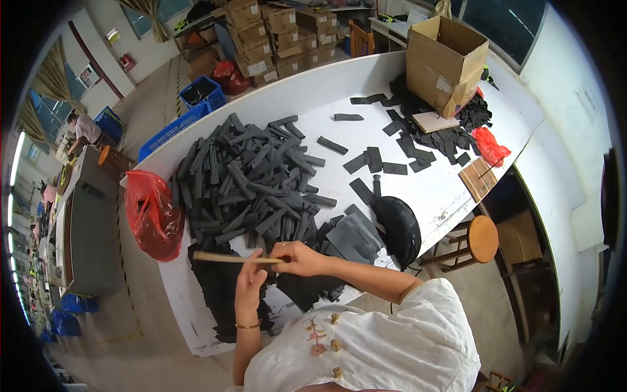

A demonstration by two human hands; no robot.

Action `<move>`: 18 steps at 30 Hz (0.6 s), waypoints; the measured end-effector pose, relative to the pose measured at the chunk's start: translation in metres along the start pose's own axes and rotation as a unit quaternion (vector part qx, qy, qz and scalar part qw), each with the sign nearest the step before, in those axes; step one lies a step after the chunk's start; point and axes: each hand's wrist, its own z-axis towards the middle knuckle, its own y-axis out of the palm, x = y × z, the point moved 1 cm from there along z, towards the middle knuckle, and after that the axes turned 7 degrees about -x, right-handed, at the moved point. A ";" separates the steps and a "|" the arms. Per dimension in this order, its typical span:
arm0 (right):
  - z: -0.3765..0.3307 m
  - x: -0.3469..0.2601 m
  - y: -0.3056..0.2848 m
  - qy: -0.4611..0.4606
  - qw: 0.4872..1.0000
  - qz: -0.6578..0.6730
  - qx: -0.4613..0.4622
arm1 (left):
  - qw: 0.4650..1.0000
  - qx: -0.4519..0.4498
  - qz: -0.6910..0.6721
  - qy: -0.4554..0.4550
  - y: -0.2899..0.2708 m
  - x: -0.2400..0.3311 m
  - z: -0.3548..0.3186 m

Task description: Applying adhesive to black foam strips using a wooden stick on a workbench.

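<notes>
My right hand (297, 256) pinches one end of a thin wooden stick (228, 258) that lies level over the table's near edge. My left hand (251, 287) is raised just under the stick, fingers up against it near the right hand. Beneath both hands lie flat black sheets (222, 294) on the white table (418, 189). Just beyond them rises a big heap of black foam strips (251, 179).
A red plastic bag (153, 215) hangs at the table's left end. An open cardboard box (444, 62) stands at the far right among more black pieces, beside another red bag (490, 145). A black round object (400, 228) lies at the near edge; a wooden stool (480, 240) stands below.
</notes>
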 end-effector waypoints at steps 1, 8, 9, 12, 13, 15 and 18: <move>0.001 -0.010 -0.001 0.000 1.000 -0.022 -0.014 | 0.999 -0.009 0.046 -0.022 -0.002 0.001 0.001; 0.001 -0.006 0.013 -0.013 0.987 0.022 0.161 | 0.989 0.026 -0.076 -0.126 0.022 0.000 0.011; 0.005 -0.001 0.016 -0.016 0.978 0.026 0.208 | 0.986 0.050 -0.065 -0.143 0.021 -0.004 0.012; 0.021 -0.001 0.006 0.056 0.954 0.060 0.290 | 0.985 0.044 -0.036 -0.162 0.019 -0.014 0.000; 0.028 -0.001 -0.001 0.022 0.932 0.052 0.358 | 0.984 0.069 -0.010 -0.166 0.032 -0.009 -0.005; 0.040 0.011 -0.036 -0.065 0.880 -0.069 0.466 | 0.985 -0.014 0.025 -0.169 0.048 -0.015 -0.019; 0.050 -0.021 -0.092 0.031 0.870 0.269 0.412 | 0.967 -0.096 0.008 -0.235 0.043 -0.048 -0.054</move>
